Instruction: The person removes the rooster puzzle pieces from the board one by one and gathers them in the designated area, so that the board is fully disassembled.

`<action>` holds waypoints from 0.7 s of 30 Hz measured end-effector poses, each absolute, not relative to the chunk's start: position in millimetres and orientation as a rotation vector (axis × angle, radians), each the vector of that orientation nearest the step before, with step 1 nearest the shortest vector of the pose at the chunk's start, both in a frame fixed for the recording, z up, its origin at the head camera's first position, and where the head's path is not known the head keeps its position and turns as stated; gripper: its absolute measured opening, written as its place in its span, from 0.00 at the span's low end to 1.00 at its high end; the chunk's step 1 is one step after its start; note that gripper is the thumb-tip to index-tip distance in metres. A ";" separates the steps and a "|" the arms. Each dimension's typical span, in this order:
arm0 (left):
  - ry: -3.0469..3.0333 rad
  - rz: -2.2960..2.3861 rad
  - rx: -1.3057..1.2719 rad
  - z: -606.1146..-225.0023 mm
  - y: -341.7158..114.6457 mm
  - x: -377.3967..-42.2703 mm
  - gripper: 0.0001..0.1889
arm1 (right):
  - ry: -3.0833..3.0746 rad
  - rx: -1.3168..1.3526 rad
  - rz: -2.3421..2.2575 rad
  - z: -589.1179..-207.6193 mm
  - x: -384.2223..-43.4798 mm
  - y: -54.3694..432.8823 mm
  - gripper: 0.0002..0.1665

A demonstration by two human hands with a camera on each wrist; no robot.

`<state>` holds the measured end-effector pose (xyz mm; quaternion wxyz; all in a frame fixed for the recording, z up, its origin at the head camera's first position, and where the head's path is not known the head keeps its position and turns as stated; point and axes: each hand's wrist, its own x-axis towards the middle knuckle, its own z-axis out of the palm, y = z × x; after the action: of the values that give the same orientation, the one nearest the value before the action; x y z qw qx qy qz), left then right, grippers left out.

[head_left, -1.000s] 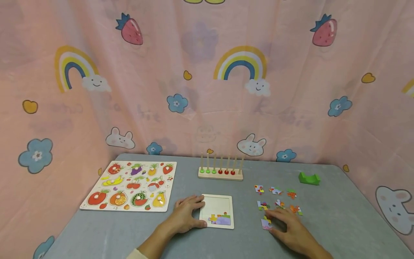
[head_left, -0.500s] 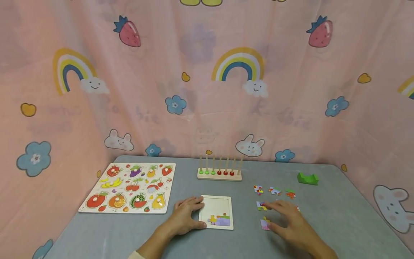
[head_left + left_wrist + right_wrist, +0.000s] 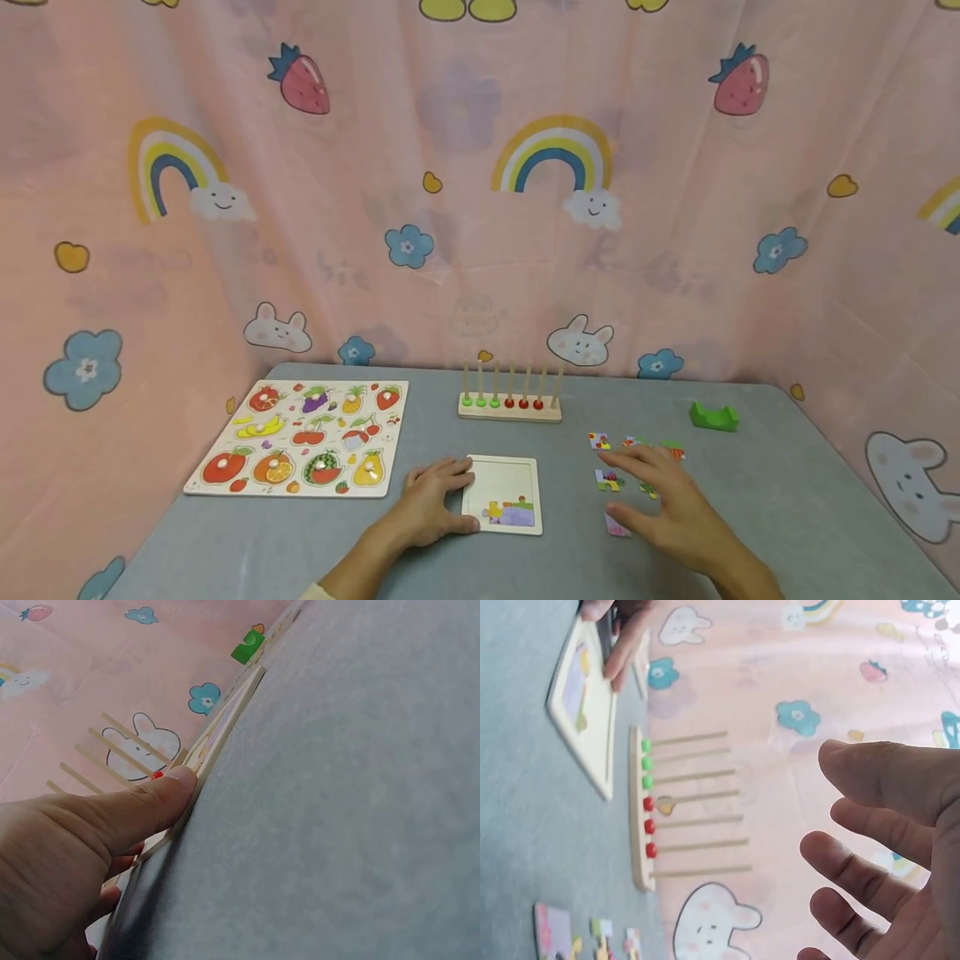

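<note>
My left hand (image 3: 433,504) rests at the left side of a small wooden puzzle tray (image 3: 501,479). Its thumb (image 3: 161,801) lies on the rim near one corner, and its fingertips touch the rim farther back. A few joined jigsaw pieces (image 3: 517,512) fill the tray's near right part. My right hand (image 3: 667,512) hovers over loose jigsaw pieces, fingers spread and holding nothing. Between its thumb and fingers shows a piece (image 3: 608,480); a pink-purple piece (image 3: 617,525) lies by the thumb, and another piece (image 3: 599,442) farther back. The hand partly hides the other pieces.
A fruit knob puzzle board (image 3: 300,437) lies on the left. Behind the tray stands a wooden peg rack (image 3: 510,407) with green and red beads and upright rods. A green block (image 3: 714,417) sits at the back right. A patterned pink curtain (image 3: 480,275) surrounds the grey table (image 3: 570,550).
My right hand has lifted off the loose pieces and moved slightly away from me, its thumb and fingers opening wider. My left hand stays on the tray.
</note>
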<state>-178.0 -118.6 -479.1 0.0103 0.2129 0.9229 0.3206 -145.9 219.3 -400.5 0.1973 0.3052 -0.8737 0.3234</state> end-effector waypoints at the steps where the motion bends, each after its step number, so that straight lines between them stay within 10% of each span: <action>1: 2.881 1.000 0.668 -479.1 -118.6 -178.0 0.36 | -2.444 0.861 0.902 -398.9 -145.7 217.2 0.33; 21: 2.878 0.995 0.663 -479.0 -118.6 -178.2 0.36 | -2.351 0.996 1.069 -391.9 -153.7 153.7 0.32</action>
<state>-178.2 -118.6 -479.0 0.0126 0.2127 0.9234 0.3192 -153.7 153.7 -391.9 0.1856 0.3534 -0.8346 0.3795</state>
